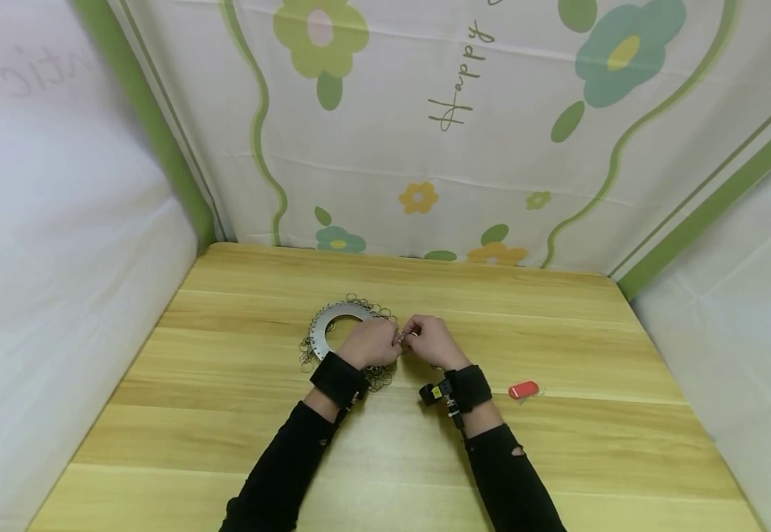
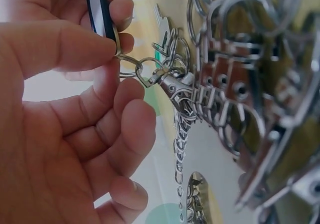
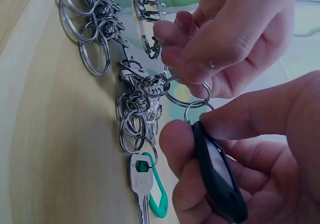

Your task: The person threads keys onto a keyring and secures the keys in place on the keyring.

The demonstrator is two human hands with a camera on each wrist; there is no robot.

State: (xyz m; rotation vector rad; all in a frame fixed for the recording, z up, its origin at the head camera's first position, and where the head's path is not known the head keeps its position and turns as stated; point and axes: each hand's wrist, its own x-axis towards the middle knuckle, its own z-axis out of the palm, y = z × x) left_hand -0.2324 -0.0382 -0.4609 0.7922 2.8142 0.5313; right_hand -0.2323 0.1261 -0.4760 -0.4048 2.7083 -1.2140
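A flat silver metal ring (image 1: 320,332), hung all round with clips and small key rings, lies on the table under my left hand (image 1: 372,343). My left thumb and fingers pinch a large split ring (image 3: 186,104) joined to one of its clips. Close beside it, my right hand (image 1: 435,343) grips a black key tag (image 3: 217,171) with a pale label. The tag's small loop meets the split ring between both hands. A silver key (image 3: 141,181) and a green-edged tag (image 3: 159,196) hang from rings close by. My fingers partly cover the loop.
A red key tag (image 1: 523,390) with a key lies on the wooden table (image 1: 226,443) to the right of my right hand. White flowered cloth (image 1: 372,148) stands behind the table, with white walls at both sides.
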